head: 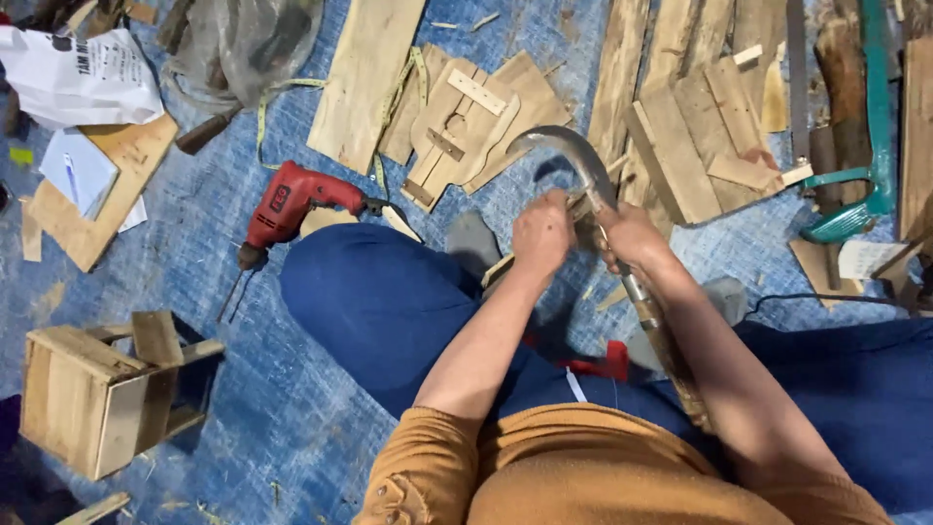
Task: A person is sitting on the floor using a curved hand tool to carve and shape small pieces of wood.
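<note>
The person sits on a blue floor covering (243, 389) with knees spread, bent over a small piece of wood (583, 228) held low between the legs. The left hand (542, 233) is closed over that piece, pinning it from above. The right hand (632, 236) is wrapped tight around a curved sickle-like blade (573, 156), gripping it where the steel meets the long wooden handle (671, 360), which runs back along the forearm towards the body. The blade arcs up and over the left hand, its point hanging just beyond the knuckles.

The step in hand looks like shaving or trimming the wood with the blade's edge. How the edge meets the wood cannot be seen, since both hands cover it. The next stroke would seem to call for a short, controlled pull, with the left fingers kept clear of the edge.

A red power drill (292, 204) lies on the floor by the left knee. Cut planks (671, 117) lie spread ahead, a green-framed saw (865, 165) to the right, and a small wooden box (97, 394) to the left.
</note>
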